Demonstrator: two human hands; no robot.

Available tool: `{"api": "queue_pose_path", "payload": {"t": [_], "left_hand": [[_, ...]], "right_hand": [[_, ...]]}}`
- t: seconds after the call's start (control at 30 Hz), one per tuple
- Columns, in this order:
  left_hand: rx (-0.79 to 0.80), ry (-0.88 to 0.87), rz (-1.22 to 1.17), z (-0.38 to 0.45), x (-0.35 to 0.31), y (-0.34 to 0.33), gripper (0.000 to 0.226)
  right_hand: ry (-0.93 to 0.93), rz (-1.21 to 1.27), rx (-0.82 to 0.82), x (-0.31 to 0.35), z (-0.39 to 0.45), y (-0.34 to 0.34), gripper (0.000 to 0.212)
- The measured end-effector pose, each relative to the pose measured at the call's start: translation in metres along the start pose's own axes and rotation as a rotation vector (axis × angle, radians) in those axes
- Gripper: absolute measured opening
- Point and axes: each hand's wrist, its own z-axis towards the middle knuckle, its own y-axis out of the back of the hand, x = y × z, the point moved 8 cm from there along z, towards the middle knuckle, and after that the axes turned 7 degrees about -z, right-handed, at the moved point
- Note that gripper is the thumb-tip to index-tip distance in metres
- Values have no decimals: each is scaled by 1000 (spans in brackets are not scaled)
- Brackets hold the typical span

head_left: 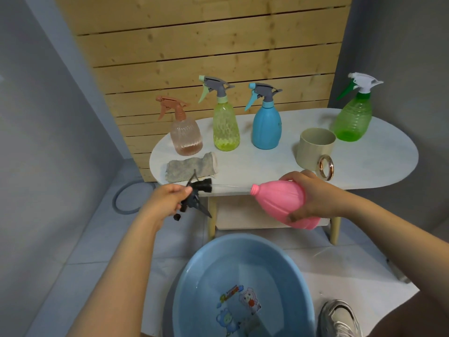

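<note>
Left hand [167, 199], fingers curled, grips one black spray head [196, 193] just right of its knuckles. The head's clear dip tube [230, 187] runs rightward to the mouth of one pink bottle [279, 200]. This bottle lies tilted, neck toward the left hand, with the right hand [313, 193] wrapped round its body. Beyond the hands, the worktop [376, 161] carries one cloth [192, 166], four capped sprayers (peach bottle [185, 137], yellow-green bottle [226, 132], blue bottle [266, 130], green bottle [353, 120]) and one mug [313, 149]. Below the hands stands one blue basin [192, 271].
</note>
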Motion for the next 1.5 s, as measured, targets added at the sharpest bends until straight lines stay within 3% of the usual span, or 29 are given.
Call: {"api": "queue_pose_path", "payload": {"t": [0.2,0.43,0.63,0.73,0.83,0.9,1.03,1.17,1.23,1.33,1.4,1.5], "left_hand": [[-113,141,-201,26,14,14,19],[-106,116,-327,34,7,-43,19],[43,78,-686,27,-9,-96,40],[55,-36,-541,13,-24,-105,49],[20,-178,-328,-6,-36,-105,37],[128,-197,-304,-21,-42,-115,24],[470,-101,-418,-43,-42,-151,52],[467,-21,-507,-43,-36,-151,53],[410,-30,-483,-38,-34,-146,51],[311,-44,-402,-31,-30,-138,61],[276,-53,-335,-26,-27,-137,77],[246,-68,-287,-24,-26,-138,87]], "right_hand": [[-115,10,46,-28,-3,-3,87],[-122,58,85,-29,-4,-6,86],[-144,109,34,-27,2,-3,85],[-145,276,-32,-25,5,-1,82],[-108,488,-35,-16,4,-2,73],[-79,599,-21,-9,2,-5,68],[-14,727,6,3,3,-14,74],[45,742,89,12,3,-18,76],[0,684,7,2,4,-8,68],[-193,500,-432,-31,3,28,39],[-350,439,-666,-55,-3,46,32],[-556,473,-762,-84,-2,54,39]]}}
